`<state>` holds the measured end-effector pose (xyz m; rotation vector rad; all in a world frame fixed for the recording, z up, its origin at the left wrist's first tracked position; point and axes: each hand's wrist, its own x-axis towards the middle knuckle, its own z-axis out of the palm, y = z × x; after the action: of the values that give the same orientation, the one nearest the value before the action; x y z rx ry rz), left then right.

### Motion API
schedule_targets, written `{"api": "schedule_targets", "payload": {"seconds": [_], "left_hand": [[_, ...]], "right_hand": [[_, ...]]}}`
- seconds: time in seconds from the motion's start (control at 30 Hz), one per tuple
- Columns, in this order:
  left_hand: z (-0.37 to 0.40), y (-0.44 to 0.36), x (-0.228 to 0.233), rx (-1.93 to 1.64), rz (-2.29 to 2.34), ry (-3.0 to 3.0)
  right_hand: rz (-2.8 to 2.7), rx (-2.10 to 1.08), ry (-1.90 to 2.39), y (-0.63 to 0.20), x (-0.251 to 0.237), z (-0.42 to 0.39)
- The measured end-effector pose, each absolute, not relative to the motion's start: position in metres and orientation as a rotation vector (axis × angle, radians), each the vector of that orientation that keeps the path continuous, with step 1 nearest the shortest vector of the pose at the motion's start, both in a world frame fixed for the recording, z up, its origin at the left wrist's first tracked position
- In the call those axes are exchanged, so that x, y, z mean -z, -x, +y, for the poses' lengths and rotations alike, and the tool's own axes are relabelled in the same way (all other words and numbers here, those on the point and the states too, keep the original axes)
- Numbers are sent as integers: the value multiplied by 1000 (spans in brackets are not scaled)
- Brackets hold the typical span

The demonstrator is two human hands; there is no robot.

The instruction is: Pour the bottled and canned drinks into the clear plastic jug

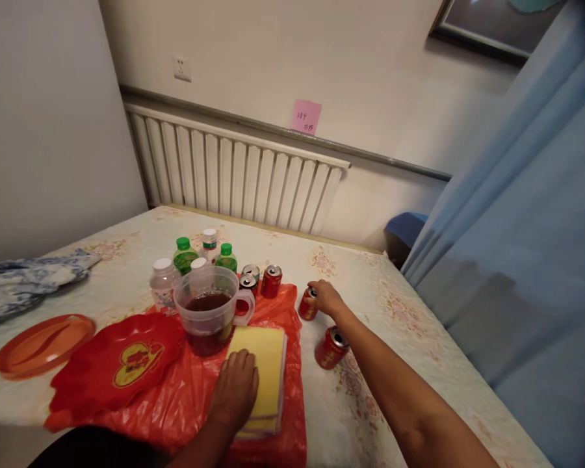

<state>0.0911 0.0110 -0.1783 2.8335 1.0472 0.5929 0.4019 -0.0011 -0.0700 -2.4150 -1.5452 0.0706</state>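
Note:
My left hand (234, 387) rests on a stack of yellow paper or a notebook (266, 370), fingers lying on its surface. Out to the right, my right hand (325, 299) is closed around the top of a red drink can (307, 305) standing upright on the bed. A second red can (331, 349) stands nearer to me, below my right forearm. Left of the yellow stack is a clear plastic jug (207, 318) with dark brown liquid. Behind its handle are another red can (272, 281) and two more open-topped cans (248, 283).
Several small bottles (184, 255) with green or white caps stand behind the jug. A red scalloped tray (95, 364) and an orange oval lid (43, 346) lie left. Red plastic sheeting (175, 416) covers part of the floral bed (404, 325). A blue curtain (511, 227) hangs right.

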Motion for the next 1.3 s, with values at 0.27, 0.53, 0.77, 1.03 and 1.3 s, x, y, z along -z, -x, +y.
{"api": "schedule_targets", "payload": {"seconds": [0.27, 0.53, 0.77, 1.03, 1.3], "left_hand": [[11, -92, 176, -560, 1054, -2816], [11, -92, 176, -569, 1047, -2812], [11, -91, 177, -575, 1052, -2814], [11, -92, 178, -597, 1052, -2821], [12, -92, 178, -583, 1053, -2811]], "right_hand": [[-1403, -130, 2321, -416, 61, -30], [-1424, -370, 2252, -409, 57, -105], [-1492, -416, 2203, -383, 62, -137], [-1536, -260, 2261, -369, 68, -138], [-1444, -152, 2341, -401, 69, -119]]}}
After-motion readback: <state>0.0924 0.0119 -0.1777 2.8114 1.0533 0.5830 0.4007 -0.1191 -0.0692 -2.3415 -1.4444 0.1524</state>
